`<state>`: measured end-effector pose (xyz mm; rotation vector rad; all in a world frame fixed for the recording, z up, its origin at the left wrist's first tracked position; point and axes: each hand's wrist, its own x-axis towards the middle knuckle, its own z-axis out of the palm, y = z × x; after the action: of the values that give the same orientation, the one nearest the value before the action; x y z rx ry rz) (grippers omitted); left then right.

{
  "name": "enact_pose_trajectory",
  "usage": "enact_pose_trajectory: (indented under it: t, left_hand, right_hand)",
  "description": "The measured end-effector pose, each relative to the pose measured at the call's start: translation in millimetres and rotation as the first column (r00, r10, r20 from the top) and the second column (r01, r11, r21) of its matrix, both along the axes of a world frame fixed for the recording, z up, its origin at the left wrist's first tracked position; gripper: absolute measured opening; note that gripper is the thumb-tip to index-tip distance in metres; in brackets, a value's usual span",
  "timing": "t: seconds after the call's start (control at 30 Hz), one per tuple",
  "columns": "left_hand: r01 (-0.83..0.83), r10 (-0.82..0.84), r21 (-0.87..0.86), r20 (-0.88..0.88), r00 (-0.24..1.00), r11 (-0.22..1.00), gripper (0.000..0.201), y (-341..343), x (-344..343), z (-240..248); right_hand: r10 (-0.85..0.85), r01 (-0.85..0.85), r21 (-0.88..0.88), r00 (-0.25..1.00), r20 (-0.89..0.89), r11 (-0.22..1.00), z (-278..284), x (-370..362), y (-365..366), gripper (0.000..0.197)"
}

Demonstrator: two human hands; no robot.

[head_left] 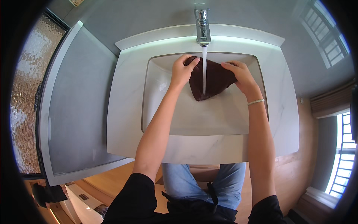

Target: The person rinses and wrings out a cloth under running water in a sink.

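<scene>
A dark brown cloth [218,76] is stretched between my two hands inside the white sink basin [209,121]. My left hand [182,69] pinches its upper left corner, thumb on top. On the other side, my right hand [240,74] grips the right edge, with the fingers partly hidden behind the fabric. Water [204,67] streams from the chrome faucet [203,28] onto the cloth, which hangs down to a wet lower point. A pale bracelet [256,102] circles my right wrist.
The basin is set in a white marbled countertop [126,112] with a raised back edge. A grey panel with a light frame [80,108] stands at the left, beside textured glass [28,100]. A barred window [343,153] is at the far right.
</scene>
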<state>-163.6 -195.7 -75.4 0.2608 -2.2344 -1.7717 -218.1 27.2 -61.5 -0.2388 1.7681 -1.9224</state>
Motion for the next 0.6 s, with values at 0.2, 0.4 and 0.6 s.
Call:
enact_pose_trajectory:
  t: [0.2,0.4,0.6]
  left_hand:
    - [0.053,-0.044,-0.169,0.055,0.998,0.984,0.03,-1.1,0.1,-12.6]
    - [0.327,-0.174,-0.244,0.494,0.852,0.913,0.042,0.5,1.5,-9.6]
    - [0.094,-0.036,-0.076,0.559,0.828,0.993,0.054,6.6,5.5,3.3]
  right_hand:
    - [-0.053,0.185,-0.448,0.955,0.291,0.875,7.2,-1.5,-1.3,0.026]
    - [0.131,0.267,-0.727,0.888,0.441,0.633,-2.0,-8.0,-3.9,0.017]
    - [0.246,0.195,-0.819,0.894,0.375,0.54,5.5,8.2,-14.0,0.024]
